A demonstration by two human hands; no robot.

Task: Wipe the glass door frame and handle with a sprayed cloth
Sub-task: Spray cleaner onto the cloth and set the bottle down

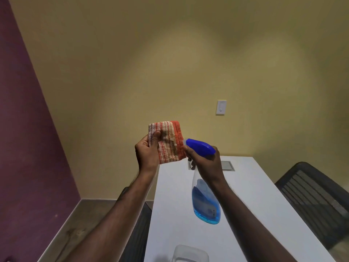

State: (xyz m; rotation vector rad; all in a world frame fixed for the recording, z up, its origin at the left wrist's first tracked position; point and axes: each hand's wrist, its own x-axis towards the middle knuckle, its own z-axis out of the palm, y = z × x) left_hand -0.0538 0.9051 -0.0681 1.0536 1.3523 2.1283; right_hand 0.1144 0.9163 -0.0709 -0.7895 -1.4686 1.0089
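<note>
L hand (147,154) clamped folded cloth (167,141), held up over table (255,195) | R hand (204,161) gripped bottle (204,201), nozzle touching cloth | door not in view | risk: nozzle that close, spray could soak one spot/drip.

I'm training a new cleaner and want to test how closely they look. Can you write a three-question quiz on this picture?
1. True or false: the left hand holds the folded striped cloth up in the air.
2. Which way does the nozzle of the spray bottle in the right hand point?
A. At the cloth
B. At the wall switch
C. Down at the white table
3. Fill in: the liquid in the bottle is ____ in colour.

Key:
1. True
2. A
3. blue
</note>
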